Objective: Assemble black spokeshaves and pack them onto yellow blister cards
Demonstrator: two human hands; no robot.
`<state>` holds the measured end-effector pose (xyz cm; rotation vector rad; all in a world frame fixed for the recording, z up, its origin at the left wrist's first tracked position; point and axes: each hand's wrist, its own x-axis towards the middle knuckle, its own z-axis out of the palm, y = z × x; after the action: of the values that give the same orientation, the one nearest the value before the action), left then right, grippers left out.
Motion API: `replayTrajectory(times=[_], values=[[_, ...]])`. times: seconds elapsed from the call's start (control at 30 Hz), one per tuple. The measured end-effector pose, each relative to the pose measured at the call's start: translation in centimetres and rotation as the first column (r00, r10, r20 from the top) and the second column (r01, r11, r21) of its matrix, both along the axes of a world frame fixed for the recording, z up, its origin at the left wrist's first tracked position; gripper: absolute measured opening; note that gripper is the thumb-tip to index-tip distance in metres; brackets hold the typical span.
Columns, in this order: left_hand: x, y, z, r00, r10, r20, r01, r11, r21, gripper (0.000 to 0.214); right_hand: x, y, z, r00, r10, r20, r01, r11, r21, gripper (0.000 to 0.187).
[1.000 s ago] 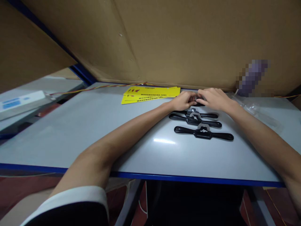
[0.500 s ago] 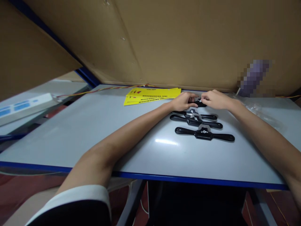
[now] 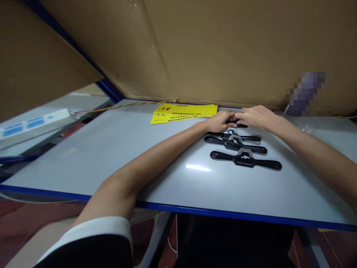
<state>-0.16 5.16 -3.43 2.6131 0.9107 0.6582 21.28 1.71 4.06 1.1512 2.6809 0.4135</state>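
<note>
At the far side of the table, my left hand [image 3: 222,121] and my right hand [image 3: 255,117] meet over a black spokeshave [image 3: 242,126]. Their fingers are closed on it and cover most of it. Three more spokeshaves lie in a row on the near side of my hands. The nearest spokeshave [image 3: 245,160] has a pale blade standing up at its middle. Behind it are a middle spokeshave [image 3: 235,144] and a farther spokeshave [image 3: 252,138], the latter partly under my left wrist.
Yellow printed cards [image 3: 185,110] lie fanned out left of my hands. A brown board [image 3: 212,52] rises behind the table [image 3: 92,149]. Clear plastic [image 3: 308,128] lies by my right forearm. A power strip [image 3: 36,126] and a coloured wire [image 3: 125,105] are at the left.
The right hand's fingers have come down over the far spokeshave, covering more of its middle, and both hands are closer together. The view has shifted slightly; the three near spokeshaves lie as before.
</note>
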Motion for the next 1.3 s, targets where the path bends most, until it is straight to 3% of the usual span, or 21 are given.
replayTrajectory(times=[0.1, 0.17, 0.27, 0.4, 0.43, 0.5, 0.57, 0.63, 0.7, 0.93, 1.03, 1.17, 1.3], values=[[0.2, -0.3, 0.0, 0.999, 0.037, 0.012, -0.037, 0.999, 0.0, 0.028, -0.9, -0.2, -0.4, 0.998, -0.038, -0.042, 0.039, 0.999, 0.005, 0.043], [0.4, -0.7, 0.0, 0.998, 0.062, 0.019, -0.062, 0.998, -0.004, 0.031, -1.4, -0.2, -0.5, 0.971, -0.171, -0.169, 0.165, 0.985, -0.053, 0.043], [0.5, -1.0, 0.2, 0.997, 0.08, 0.011, -0.079, 0.996, -0.029, 0.043, -1.9, 0.5, -0.3, 0.854, -0.4, -0.332, 0.314, 0.906, -0.283, 0.035], [0.6, -1.0, 0.3, 0.997, 0.082, 0.009, -0.081, 0.994, -0.076, 0.051, -1.9, 1.1, 0.1, 0.778, -0.554, -0.295, 0.368, 0.783, -0.502, 0.029], [0.6, -1.0, 0.3, 0.996, 0.084, 0.012, -0.083, 0.993, -0.088, 0.052, -1.7, 1.1, 0.2, 0.785, -0.553, -0.28, 0.374, 0.783, -0.497, 0.029], [0.6, -0.9, 0.3, 0.996, 0.086, 0.02, -0.083, 0.99, -0.114, 0.052, -1.1, 0.9, 0.0, 0.833, -0.471, -0.29, 0.35, 0.855, -0.383, 0.03], [0.5, -0.8, 0.3, 0.997, 0.076, 0.03, -0.072, 0.988, -0.136, 0.048, -0.3, 0.4, -0.2, 0.91, -0.305, -0.281, 0.258, 0.947, -0.191, 0.034], [0.5, -0.8, 0.4, 0.997, 0.063, 0.045, -0.055, 0.987, -0.152, 0.043, 0.6, 0.0, -0.5, 0.968, -0.15, -0.2, 0.141, 0.988, -0.058, 0.037], [0.5, -0.8, 0.4, 0.997, 0.055, 0.062, -0.044, 0.985, -0.165, 0.041, 1.4, -0.2, -0.5, 0.993, -0.057, -0.105, 0.057, 0.998, -0.004, 0.038], [0.4, -0.5, 0.0, 0.995, 0.06, 0.08, -0.045, 0.983, -0.176, 0.044, 1.3, 0.2, -0.1, 0.996, 0.049, 0.081, -0.056, 0.995, 0.084, 0.037], [0.5, -0.5, 0.1, 0.995, 0.077, 0.067, -0.064, 0.982, -0.179, 0.05, 0.6, 0.0, -0.6, 0.998, 0.03, 0.059, -0.034, 0.998, 0.055, 0.045], [0.7, -0.7, 0.3, 0.992, 0.127, 0.022, -0.122, 0.98, -0.158, 0.056, -0.4, -1.1, -1.7, 0.987, -0.14, -0.079, 0.143, 0.989, 0.034, 0.051], [1.2, -1.2, 0.5, 0.975, 0.219, -0.023, -0.221, 0.971, -0.096, 0.052, -1.4, -1.6, -2.3, 0.927, -0.303, -0.221, 0.303, 0.952, -0.032, 0.053]])
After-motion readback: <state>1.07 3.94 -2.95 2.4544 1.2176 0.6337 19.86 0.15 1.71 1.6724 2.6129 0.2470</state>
